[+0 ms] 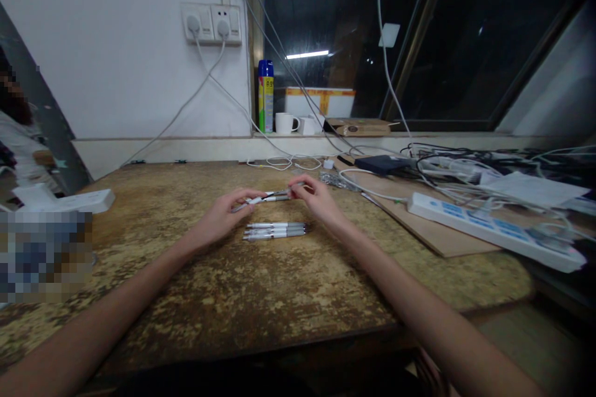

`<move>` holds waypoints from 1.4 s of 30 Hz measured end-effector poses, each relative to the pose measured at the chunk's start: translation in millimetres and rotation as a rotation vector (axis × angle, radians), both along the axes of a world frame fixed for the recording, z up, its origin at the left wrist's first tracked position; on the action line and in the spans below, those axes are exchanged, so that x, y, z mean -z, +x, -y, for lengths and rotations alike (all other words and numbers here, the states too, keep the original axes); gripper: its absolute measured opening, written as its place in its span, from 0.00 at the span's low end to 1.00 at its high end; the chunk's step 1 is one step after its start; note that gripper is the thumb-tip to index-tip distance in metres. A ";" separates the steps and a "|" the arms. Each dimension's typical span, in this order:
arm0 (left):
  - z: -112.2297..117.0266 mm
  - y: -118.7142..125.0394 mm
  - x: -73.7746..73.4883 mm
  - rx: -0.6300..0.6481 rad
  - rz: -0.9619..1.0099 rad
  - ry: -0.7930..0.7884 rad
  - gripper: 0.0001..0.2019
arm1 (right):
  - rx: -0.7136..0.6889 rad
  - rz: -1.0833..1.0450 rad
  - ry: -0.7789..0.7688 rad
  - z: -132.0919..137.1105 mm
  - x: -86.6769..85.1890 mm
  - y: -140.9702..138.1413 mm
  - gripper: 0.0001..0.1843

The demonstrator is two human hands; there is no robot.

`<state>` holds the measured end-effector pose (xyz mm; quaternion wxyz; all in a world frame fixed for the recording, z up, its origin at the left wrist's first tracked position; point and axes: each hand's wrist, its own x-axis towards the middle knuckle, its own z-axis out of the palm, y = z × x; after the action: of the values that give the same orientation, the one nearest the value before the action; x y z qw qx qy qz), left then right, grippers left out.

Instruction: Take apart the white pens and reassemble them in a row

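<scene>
My left hand (pixel 229 209) pinches the white part of a pen (pixel 255 201) above the table. A thin dark length, which looks like the refill, shows between that white part and my right hand (pixel 313 193). The fingers of my right hand are closed round a grey pen part (pixel 296 186) at the other end. Just behind and below, another white and grey pen (pixel 278 197) is partly hidden by the hands. Nearer to me, several white and grey pens (pixel 275 231) lie side by side on the worn wooden table (pixel 251 298), their grey ends to the right.
On the right, a white power strip (pixel 488 229) and tangled cables lie over a brown board (pixel 419 223). A crumpled clear plastic bag (pixel 339 182) sits behind my right hand. A spray can (pixel 266 96) and white mug (pixel 286 123) stand on the windowsill. Another power strip (pixel 95 201) is at left.
</scene>
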<state>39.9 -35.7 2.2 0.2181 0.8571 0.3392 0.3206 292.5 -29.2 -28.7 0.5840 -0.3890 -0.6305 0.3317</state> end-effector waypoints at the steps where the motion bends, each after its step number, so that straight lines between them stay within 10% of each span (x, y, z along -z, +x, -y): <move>1: -0.2 -0.4 0.3 0.001 -0.004 0.009 0.17 | -0.003 0.032 0.003 -1.0 2.6 -1.0 0.14; 11: 2.5 0.1 -3.1 0.035 0.010 0.016 0.18 | -0.176 0.098 -0.080 5.4 0.1 -5.4 0.22; 27: -17.8 -15.5 5.1 -0.168 0.116 -0.010 0.21 | 0.000 -0.111 -0.044 -1.4 -5.3 8.4 0.22; 42: -17.7 -24.7 6.3 -0.215 -0.174 0.328 0.17 | 0.045 -0.079 0.066 -6.7 -0.5 3.8 0.18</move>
<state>15.2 -18.0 -4.1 0.0102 0.8644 0.3895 0.3177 296.4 -22.5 -28.2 0.6283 -0.3700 -0.6088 0.3126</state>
